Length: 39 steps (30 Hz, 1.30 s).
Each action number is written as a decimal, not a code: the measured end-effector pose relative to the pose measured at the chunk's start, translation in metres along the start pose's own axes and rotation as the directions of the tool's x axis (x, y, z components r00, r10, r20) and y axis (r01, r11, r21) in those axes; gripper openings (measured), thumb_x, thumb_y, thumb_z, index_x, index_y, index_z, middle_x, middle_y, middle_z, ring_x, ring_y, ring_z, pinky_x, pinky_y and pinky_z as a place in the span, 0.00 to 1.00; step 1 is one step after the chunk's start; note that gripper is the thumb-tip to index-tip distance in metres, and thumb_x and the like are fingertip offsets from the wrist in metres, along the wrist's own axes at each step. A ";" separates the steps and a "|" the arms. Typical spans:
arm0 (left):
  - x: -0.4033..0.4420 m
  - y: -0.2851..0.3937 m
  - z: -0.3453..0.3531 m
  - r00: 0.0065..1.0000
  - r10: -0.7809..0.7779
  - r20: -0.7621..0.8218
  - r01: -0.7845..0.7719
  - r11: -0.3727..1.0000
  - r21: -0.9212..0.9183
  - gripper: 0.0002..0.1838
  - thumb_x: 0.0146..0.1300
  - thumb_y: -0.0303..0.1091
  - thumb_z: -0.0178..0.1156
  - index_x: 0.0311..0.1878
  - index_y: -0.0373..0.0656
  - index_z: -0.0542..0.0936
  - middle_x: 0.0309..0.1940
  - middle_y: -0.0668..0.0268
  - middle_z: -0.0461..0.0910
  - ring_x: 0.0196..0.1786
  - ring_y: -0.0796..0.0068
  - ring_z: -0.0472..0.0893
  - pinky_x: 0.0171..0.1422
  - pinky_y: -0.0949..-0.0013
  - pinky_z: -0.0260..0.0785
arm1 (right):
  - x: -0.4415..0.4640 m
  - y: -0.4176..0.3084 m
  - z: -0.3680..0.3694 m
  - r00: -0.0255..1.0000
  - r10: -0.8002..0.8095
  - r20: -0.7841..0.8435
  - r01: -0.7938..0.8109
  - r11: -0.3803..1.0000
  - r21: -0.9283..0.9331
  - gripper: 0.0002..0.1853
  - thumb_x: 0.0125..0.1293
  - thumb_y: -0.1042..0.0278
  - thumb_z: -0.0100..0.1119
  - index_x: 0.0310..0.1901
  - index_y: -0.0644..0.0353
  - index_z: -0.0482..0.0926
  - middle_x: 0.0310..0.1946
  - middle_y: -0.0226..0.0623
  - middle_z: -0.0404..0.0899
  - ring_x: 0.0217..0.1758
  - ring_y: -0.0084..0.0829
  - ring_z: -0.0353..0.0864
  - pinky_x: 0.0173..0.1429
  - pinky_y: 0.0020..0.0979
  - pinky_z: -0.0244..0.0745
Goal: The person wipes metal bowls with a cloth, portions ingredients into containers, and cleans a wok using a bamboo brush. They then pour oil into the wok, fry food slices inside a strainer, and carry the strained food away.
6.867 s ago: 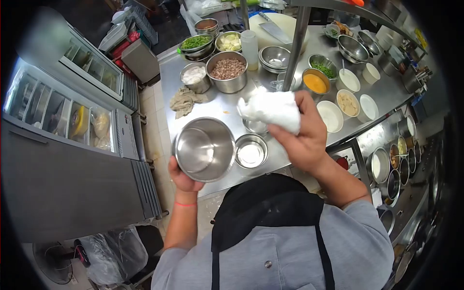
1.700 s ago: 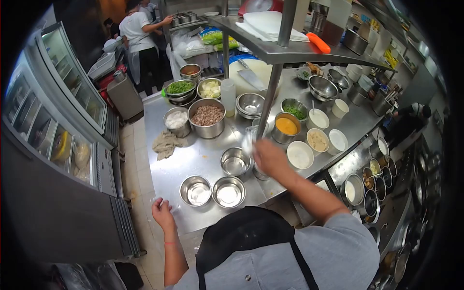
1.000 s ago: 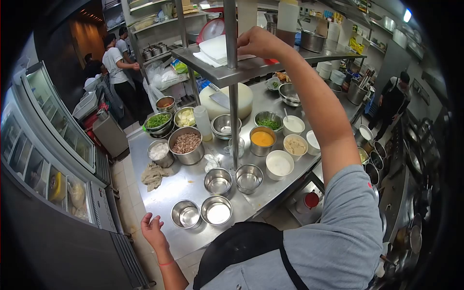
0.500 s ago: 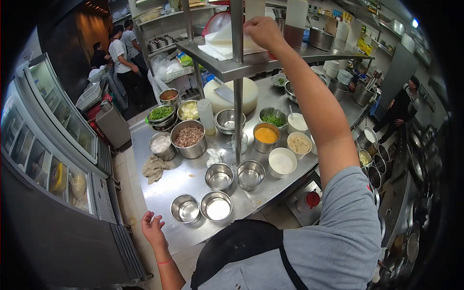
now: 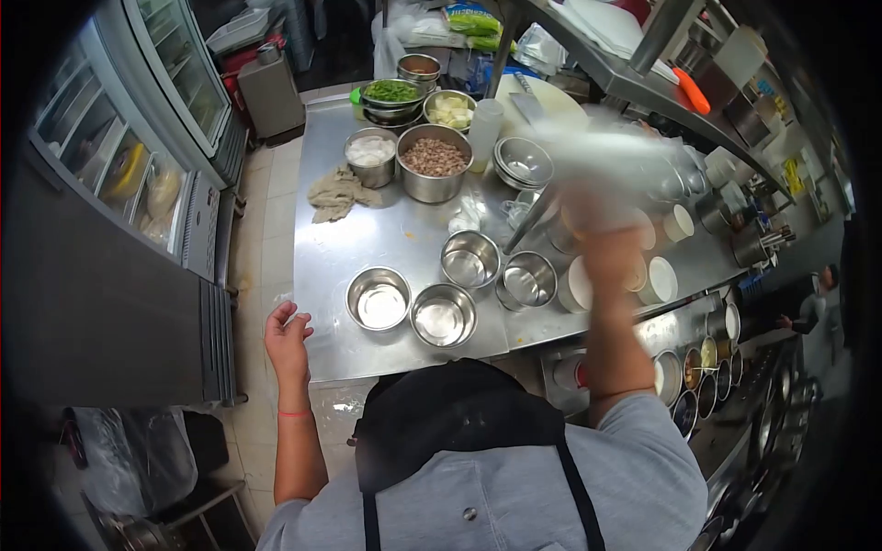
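Note:
My right hand (image 5: pixel 602 216), smeared by motion, holds a blurred white sheet (image 5: pixel 597 147) above the right part of the steel table. Empty and loosely curled, my left hand (image 5: pixel 288 335) hangs in the air by the table's left edge. Between my hands stand four steel bowls, among them a left one (image 5: pixel 378 298), a front one (image 5: pixel 443 315), a rear one (image 5: pixel 469 259) and a right one (image 5: pixel 526 280). A crumpled white piece (image 5: pixel 466 213) lies behind them. More white sheets (image 5: pixel 602 28) rest on the raised shelf.
A steel post (image 5: pixel 533 220) rises beside the bowls. Behind are a pot of chopped meat (image 5: pixel 435 158), a squeeze bottle (image 5: pixel 485 133), a beige cloth (image 5: pixel 338 193) and a knife (image 5: pixel 527 99) on a round board. A person (image 5: pixel 813 308) stands at the far right.
My right hand has come down from the raised shelf with a white sheet. My left hand stays curled beside the table. The camera view has tilted downward.

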<state>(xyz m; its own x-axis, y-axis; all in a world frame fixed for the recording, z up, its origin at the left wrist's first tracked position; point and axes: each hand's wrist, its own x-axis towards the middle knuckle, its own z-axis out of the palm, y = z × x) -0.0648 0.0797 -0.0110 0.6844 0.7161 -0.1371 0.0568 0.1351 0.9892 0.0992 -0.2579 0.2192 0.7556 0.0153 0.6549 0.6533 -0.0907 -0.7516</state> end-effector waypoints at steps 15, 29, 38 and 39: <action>-0.017 0.050 0.007 0.640 -0.048 0.767 0.563 0.708 -0.426 0.37 0.64 0.56 0.55 0.70 0.41 0.64 0.67 0.57 0.66 0.67 0.58 0.68 0.71 0.55 0.61 | -0.107 0.085 0.157 -0.152 -0.645 0.749 0.742 0.426 0.517 0.06 0.54 0.68 0.56 0.26 0.57 0.83 0.28 0.36 0.82 0.47 0.40 0.82 0.60 0.46 0.72; -0.014 0.124 0.077 0.520 0.351 0.779 -0.394 0.908 -0.145 0.73 0.35 0.76 0.68 0.75 0.37 0.46 0.72 0.53 0.57 0.70 0.60 0.65 0.73 0.59 0.58 | -0.116 0.031 0.105 0.444 0.223 0.868 -0.580 0.810 0.089 0.13 0.53 0.73 0.60 0.42 0.63 0.80 0.40 0.50 0.81 0.46 0.48 0.80 0.50 0.38 0.75; -0.031 0.114 0.093 0.564 0.258 0.784 -0.206 0.964 -0.169 0.56 0.42 0.56 0.76 0.69 0.38 0.57 0.58 0.57 0.66 0.60 0.62 0.70 0.66 0.62 0.62 | -0.135 0.013 0.077 0.478 0.339 0.811 -0.477 0.875 -0.084 0.22 0.53 0.74 0.61 0.52 0.64 0.76 0.49 0.47 0.79 0.56 0.43 0.78 0.64 0.39 0.69; -0.029 0.106 0.088 0.543 0.268 0.796 -0.267 0.954 -0.139 0.57 0.41 0.57 0.76 0.69 0.38 0.57 0.59 0.56 0.66 0.61 0.61 0.69 0.66 0.61 0.62 | -0.134 0.008 0.075 0.408 0.338 0.848 -0.755 0.648 0.105 0.22 0.56 0.74 0.58 0.54 0.65 0.74 0.51 0.47 0.79 0.57 0.41 0.78 0.64 0.38 0.69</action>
<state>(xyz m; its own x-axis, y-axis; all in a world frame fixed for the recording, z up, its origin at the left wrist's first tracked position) -0.0148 0.0134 0.1025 0.9654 -0.1197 0.2317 -0.2295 0.0326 0.9728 0.0062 -0.1862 0.1195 0.5701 0.8198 -0.0537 -0.1420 0.0339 -0.9893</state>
